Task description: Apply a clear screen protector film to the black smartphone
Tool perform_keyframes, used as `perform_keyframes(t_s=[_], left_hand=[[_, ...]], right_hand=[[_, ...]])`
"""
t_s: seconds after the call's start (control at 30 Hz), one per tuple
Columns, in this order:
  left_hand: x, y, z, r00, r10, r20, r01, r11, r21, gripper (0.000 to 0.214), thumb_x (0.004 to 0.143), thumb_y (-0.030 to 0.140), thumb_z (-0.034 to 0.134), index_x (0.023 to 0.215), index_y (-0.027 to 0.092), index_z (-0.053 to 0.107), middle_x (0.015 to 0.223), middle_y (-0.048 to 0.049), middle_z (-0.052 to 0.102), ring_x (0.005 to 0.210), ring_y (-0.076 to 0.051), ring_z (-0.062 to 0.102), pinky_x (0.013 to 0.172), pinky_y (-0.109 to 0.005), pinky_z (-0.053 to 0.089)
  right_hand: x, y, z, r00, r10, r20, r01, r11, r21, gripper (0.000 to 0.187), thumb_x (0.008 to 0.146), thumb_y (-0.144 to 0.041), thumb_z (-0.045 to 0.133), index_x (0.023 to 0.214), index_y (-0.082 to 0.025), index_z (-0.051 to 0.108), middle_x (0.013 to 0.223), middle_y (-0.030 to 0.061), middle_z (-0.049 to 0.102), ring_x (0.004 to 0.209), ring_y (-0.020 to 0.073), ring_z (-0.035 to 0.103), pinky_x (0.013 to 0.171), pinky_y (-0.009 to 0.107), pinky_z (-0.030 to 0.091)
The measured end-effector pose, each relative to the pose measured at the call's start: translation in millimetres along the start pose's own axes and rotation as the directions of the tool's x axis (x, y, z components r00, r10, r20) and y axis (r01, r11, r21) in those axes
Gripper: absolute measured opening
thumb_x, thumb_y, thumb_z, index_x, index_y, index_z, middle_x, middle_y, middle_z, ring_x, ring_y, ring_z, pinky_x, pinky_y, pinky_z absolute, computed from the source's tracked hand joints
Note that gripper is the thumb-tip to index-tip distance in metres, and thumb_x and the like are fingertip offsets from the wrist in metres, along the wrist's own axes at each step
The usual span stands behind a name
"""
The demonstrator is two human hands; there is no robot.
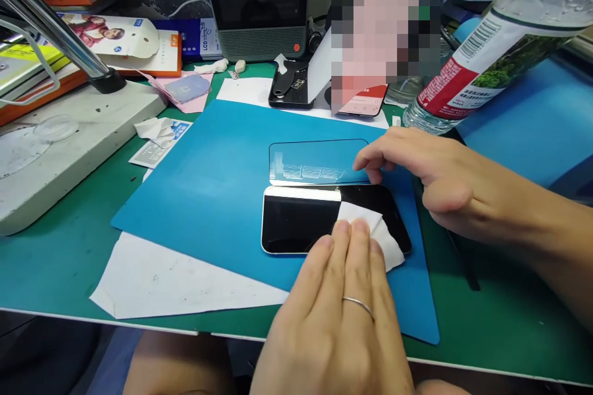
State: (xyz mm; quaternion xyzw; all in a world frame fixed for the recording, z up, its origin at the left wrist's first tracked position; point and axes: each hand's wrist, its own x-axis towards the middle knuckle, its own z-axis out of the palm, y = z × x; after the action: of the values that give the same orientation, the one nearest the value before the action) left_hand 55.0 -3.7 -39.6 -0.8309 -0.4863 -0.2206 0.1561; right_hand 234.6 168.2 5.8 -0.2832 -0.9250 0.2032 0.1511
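Blue mat under phone on green desk

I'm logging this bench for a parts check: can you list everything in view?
phone: one, black screen, on the blue mat
wipe: one, white, on the phone under the left hand
screen protector: one, clear, on the mat behind the phone
blue mat: one, blue, on the green table
paper sheet: one, white, under the mat's near edge
water bottle: one, clear with red label, upper right, tilted
display: one, dark, back centre
stand base: one, white, left
left hand: one, ringed, flat on the wipe
right hand: one, touching the protector's right edge
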Motion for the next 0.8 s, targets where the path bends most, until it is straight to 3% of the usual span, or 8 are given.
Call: perform_keyframes(t_s=[0.17,0.23,0.37,0.47,0.57,0.67,0.8], left_hand=[[-15.7,-42.5,-17.6,0.978,0.116,0.176,-0.109,0.993,-0.046,0.072,0.106,0.058,0.042,0.148,0.001,0.054,0.153,-0.0175,0.057,0.141,-0.030,0.057,0.116,-0.036,0.048],[-21.5,-60.1,-22.3,0.974,0.049,0.222,-0.045,0.999,-0.022,0.070,0.105,0.053,0.046,0.153,0.004,0.048,0.156,-0.0169,0.053,0.143,-0.032,0.055,0.120,-0.043,0.044],[-29.6,-83.9,-25.7,0.948,-0.135,0.289,0.129,0.991,0.038,0.067,0.107,0.051,0.038,0.162,0.012,0.037,0.163,-0.0127,0.045,0.151,-0.037,0.042,0.127,-0.056,0.030],[-33.1,-91.5,-24.2,0.941,-0.152,0.303,0.148,0.988,0.036,0.070,0.107,0.052,0.037,0.166,0.016,0.028,0.170,-0.0100,0.035,0.157,-0.037,0.031,0.130,-0.056,0.024],[-34.7,-96.5,-21.5,0.950,-0.120,0.289,0.121,0.993,0.013,0.072,0.106,0.054,0.039,0.167,0.017,0.025,0.173,-0.0104,0.025,0.159,-0.038,0.023,0.130,-0.055,0.024],[-34.1,-99.4,-18.0,0.960,-0.037,0.278,0.049,0.998,-0.037,0.078,0.104,0.057,0.043,0.167,0.015,0.023,0.172,-0.0127,0.029,0.158,-0.038,0.027,0.129,-0.053,0.025],[-30.8,-96.7,-13.1,0.975,0.056,0.216,-0.039,0.996,-0.081,0.066,0.107,0.053,0.040,0.161,0.016,0.038,0.167,-0.0105,0.041,0.156,-0.033,0.035,0.130,-0.045,0.025]], right_hand=[[-1.1,1.3,0.4,1.000,-0.007,0.007,0.007,1.000,0.007,0.093,0.083,-0.093,0.011,0.106,-0.023,0.067,0.088,0.0082,0.066,0.080,0.0272,0.058,0.078,0.043,0.044],[-1.1,0.5,0.2,1.000,-0.003,0.006,0.003,1.000,0.014,0.094,0.083,-0.094,0.011,0.106,-0.022,0.068,0.089,0.0086,0.066,0.080,0.0271,0.058,0.078,0.043,0.044],[-1.2,-2.0,-0.8,0.999,0.032,0.004,-0.032,0.999,0.038,0.093,0.084,-0.094,0.015,0.104,-0.022,0.071,0.088,0.0087,0.066,0.079,0.0271,0.059,0.075,0.042,0.044],[-3.0,-2.2,-0.8,0.999,0.034,0.004,-0.034,0.999,0.025,0.089,0.088,-0.091,0.017,0.108,-0.023,0.071,0.087,0.0081,0.066,0.078,0.0272,0.059,0.074,0.042,0.044],[-5.3,-0.2,0.6,0.999,0.031,0.016,-0.030,0.999,-0.020,0.065,0.098,-0.076,0.033,0.118,-0.026,0.069,0.086,0.0059,0.067,0.077,0.0273,0.060,0.075,0.041,0.045],[-7.3,2.7,3.7,0.998,0.056,0.006,-0.055,0.998,-0.034,0.045,0.101,-0.060,0.044,0.122,-0.029,0.069,0.086,0.0045,0.068,0.077,0.0276,0.061,0.073,0.041,0.045],[-11.6,8.4,10.1,0.996,0.076,-0.045,-0.077,0.997,-0.021,0.050,0.101,-0.065,0.040,0.124,-0.033,0.070,0.086,0.0045,0.070,0.077,0.0288,0.063,0.075,0.043,0.048]])
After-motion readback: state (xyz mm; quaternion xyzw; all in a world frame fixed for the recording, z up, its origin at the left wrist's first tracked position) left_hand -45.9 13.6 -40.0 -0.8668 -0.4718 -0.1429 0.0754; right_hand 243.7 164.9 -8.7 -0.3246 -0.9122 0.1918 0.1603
